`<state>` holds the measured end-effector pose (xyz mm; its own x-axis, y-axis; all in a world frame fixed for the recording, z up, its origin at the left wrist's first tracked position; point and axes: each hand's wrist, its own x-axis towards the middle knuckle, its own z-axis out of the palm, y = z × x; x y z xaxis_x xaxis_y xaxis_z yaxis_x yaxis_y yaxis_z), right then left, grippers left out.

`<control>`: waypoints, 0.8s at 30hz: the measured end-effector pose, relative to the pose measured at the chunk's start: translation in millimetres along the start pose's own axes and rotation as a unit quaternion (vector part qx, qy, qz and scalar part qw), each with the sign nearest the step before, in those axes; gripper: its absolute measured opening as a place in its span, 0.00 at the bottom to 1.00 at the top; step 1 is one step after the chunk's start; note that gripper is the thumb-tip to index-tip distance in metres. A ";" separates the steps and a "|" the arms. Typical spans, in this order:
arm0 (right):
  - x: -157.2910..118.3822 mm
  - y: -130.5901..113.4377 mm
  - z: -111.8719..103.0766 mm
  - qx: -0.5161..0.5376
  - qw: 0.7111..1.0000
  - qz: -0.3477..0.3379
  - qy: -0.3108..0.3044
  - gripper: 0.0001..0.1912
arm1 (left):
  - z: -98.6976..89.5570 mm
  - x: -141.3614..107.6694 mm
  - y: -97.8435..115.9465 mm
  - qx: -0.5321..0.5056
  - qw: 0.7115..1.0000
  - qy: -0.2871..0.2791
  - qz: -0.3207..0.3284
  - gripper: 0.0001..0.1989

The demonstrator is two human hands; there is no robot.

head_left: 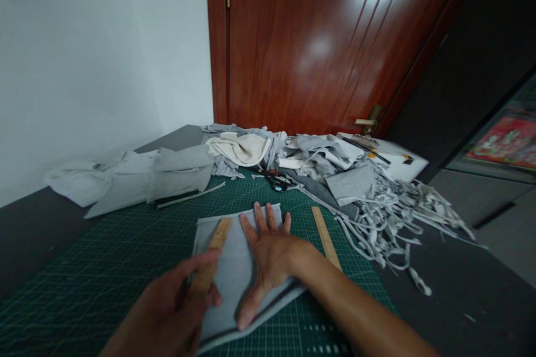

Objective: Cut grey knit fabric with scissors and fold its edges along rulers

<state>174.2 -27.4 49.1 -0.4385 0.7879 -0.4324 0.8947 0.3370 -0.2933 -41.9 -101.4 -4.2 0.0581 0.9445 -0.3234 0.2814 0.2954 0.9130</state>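
A piece of grey cloth [228, 284] lies on the green cutting mat [125, 268] in front of me. My right hand [270, 256] rests flat on it with the fingers spread. My left hand [176, 301] grips a wooden ruler [215, 242], which slants over the cloth's left part, its far end near the cloth's far edge. Whether the ruler touches the cloth I cannot tell. To the right of my right hand, a second wooden ruler [324, 234] lies on the mat.
Scissors [276, 179] lie beyond the cloth, beside a heap of cream and grey fabric [240, 148]. Thin cloth strips [389, 217] are tangled at the right. Grey fabric pieces [138, 175] lie at the far left. Behind the table are a white wall and a brown door [301, 39].
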 end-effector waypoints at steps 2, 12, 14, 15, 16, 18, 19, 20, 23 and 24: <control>-0.6 -0.1 -1.9 -0.003 1.000 0.010 0.000 1.00 | -0.1 19.3 25.6 0.038 0.997 0.009 0.067 0.44; -1.4 4.4 -3.2 0.015 1.000 -0.010 0.007 0.99 | -3.7 86.7 33.5 0.249 0.917 0.101 0.294 0.29; -1.4 3.6 -3.6 0.015 1.000 -0.006 0.007 0.99 | -1.8 91.3 28.0 0.289 0.892 0.107 0.331 0.29; -1.3 3.2 -3.9 0.013 1.000 -0.001 0.009 0.99 | -0.6 93.6 27.3 0.308 0.881 0.106 0.343 0.29; -1.0 2.9 -4.4 0.011 1.000 0.002 0.011 0.99 | 0.8 96.4 28.0 0.326 0.871 0.106 0.353 0.30; -0.4 2.9 -5.9 0.010 1.000 0.007 0.014 0.98 | 3.6 103.8 32.2 0.362 0.850 0.104 0.369 0.32; -0.4 3.5 -6.8 0.013 1.000 0.006 0.013 0.98 | 4.8 108.5 35.0 0.377 0.842 0.103 0.372 0.33; -0.9 4.4 -7.6 0.017 1.000 0.004 0.012 0.98 | 5.8 113.7 38.0 0.389 0.836 0.101 0.374 0.33; -6.0 9.3 -8.6 0.034 0.999 -0.015 0.010 0.98 | 7.4 129.2 44.4 0.404 0.827 0.096 0.380 0.31; -9.1 11.5 -8.0 0.042 0.999 -0.025 0.010 0.97 | 7.5 133.4 45.3 0.404 0.826 0.096 0.382 0.30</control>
<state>189.2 -26.6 56.4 -0.4798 0.7820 -0.3979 0.8611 0.3326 -0.3847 -14.3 36.9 -7.9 0.3836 0.8390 0.3858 0.7846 -0.5165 0.3431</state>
